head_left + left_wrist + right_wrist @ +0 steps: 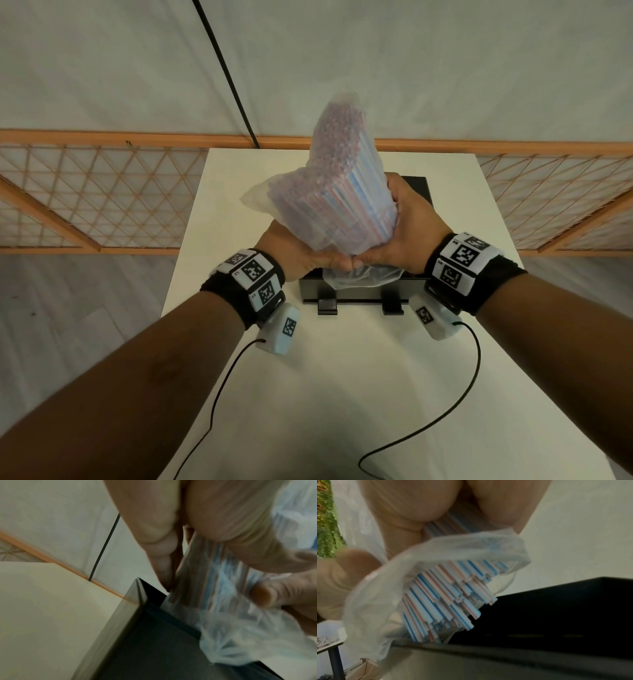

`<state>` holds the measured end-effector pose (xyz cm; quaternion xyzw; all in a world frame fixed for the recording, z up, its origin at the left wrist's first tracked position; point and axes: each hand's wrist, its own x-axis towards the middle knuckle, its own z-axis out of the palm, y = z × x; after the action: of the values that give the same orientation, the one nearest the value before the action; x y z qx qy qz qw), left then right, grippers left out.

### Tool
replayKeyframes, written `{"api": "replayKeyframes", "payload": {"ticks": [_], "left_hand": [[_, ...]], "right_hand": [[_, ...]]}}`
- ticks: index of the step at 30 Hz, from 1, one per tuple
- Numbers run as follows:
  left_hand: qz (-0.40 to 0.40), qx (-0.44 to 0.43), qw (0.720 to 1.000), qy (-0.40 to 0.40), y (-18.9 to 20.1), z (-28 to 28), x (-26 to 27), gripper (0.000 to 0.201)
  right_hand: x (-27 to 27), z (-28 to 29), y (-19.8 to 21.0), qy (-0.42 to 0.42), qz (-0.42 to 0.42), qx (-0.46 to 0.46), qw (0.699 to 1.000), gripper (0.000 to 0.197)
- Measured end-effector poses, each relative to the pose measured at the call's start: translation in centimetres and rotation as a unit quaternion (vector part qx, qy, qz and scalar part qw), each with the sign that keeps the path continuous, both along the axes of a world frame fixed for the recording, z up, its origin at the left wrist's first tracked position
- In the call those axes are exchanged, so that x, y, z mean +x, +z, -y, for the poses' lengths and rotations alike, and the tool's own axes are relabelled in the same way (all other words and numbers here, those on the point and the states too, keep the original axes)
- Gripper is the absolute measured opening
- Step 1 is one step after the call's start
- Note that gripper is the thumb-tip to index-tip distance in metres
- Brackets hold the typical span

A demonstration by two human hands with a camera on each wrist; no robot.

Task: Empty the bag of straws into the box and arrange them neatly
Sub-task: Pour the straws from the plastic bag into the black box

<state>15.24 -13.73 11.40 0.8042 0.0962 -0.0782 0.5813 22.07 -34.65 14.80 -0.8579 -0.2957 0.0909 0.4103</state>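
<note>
Bag and both hands block box mouth; table front open

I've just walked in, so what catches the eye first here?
A clear plastic bag stuffed with striped straws, gripped by the left hand and right hand above an open black box on a white table. The straw ends poke from the bag's mouth toward the box.

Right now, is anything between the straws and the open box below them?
Nothing visible blocks them. The bag is tipped mouth-down over the black box, gripped by the left hand and right hand. The straws already poke out of the loose plastic mouth, just above the box's rim.
</note>
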Motion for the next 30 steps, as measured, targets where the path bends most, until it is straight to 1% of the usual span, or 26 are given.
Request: {"api": "replayKeyframes", "payload": {"ticks": [1, 3, 6, 8, 11, 13, 15, 18, 19, 22, 27, 30], "left_hand": [[-0.001, -0.021, 1.000, -0.019, 0.0, -0.2, 0.0, 0.103], [0.016, -0.053, 0.998, -0.037, -0.2, -0.5, -0.1, 0.101], [0.039, -0.090, 0.995, -0.008, 0.0, -0.5, -0.3, 0.102], [0.040, -0.110, 0.993, 0.004, -0.5, -0.5, -0.2, 0.101], [0.029, -0.116, 0.993, -0.023, -0.9, -0.7, -0.1, 0.099], [0.032, -0.098, 0.994, -0.038, -0.6, -0.9, -0.1, 0.100], [0.049, -0.085, 0.994, -0.040, -0.1, -1.2, -0.2, 0.096], [0.067, -0.147, 0.987, -0.013, 0.0, -1.5, -0.3, 0.082], [0.067, -0.157, 0.985, -0.005, -0.1, -1.6, -0.3, 0.081], [0.062, -0.172, 0.983, 0.007, -0.5, -1.7, -0.1, 0.084], [0.056, -0.187, 0.981, 0.008, -0.8, -1.7, 0.0, 0.103], [0.045, -0.195, 0.980, 0.018, -1.2, -1.8, -0.2, 0.108]], "right_hand": [[-0.1, 0.0, -0.2, 0.001, 0.001, -0.002, 1.000, 0.110], [-0.2, 0.1, -0.6, 0.000, -0.008, -0.010, 1.000, 0.111], [-0.2, 0.0, -0.7, 0.001, -0.020, -0.023, 1.000, 0.111], [-0.2, -0.2, -0.7, 0.003, -0.021, -0.027, 0.999, 0.110], [-0.1, -0.4, -0.8, 0.013, -0.018, -0.022, 1.000, 0.112], [-0.2, -0.3, -0.9, 0.016, -0.023, -0.020, 0.999, 0.114], [-0.3, -0.2, -1.0, 0.011, -0.032, -0.017, 0.999, 0.109], [-0.5, -0.4, -0.9, 0.003, -0.046, -0.017, 0.999, 0.098], [-0.5, -0.6, -0.8, 0.001, -0.045, -0.019, 0.999, 0.094], [-0.4, -1.0, -0.7, 0.000, -0.031, -0.013, 0.999, 0.087], [-0.5, -1.6, -0.8, 0.011, -0.025, 0.007, 1.000, 0.079], [-0.9, -1.9, -0.6, 0.021, -0.002, -0.002, 1.000, 0.076]]}}
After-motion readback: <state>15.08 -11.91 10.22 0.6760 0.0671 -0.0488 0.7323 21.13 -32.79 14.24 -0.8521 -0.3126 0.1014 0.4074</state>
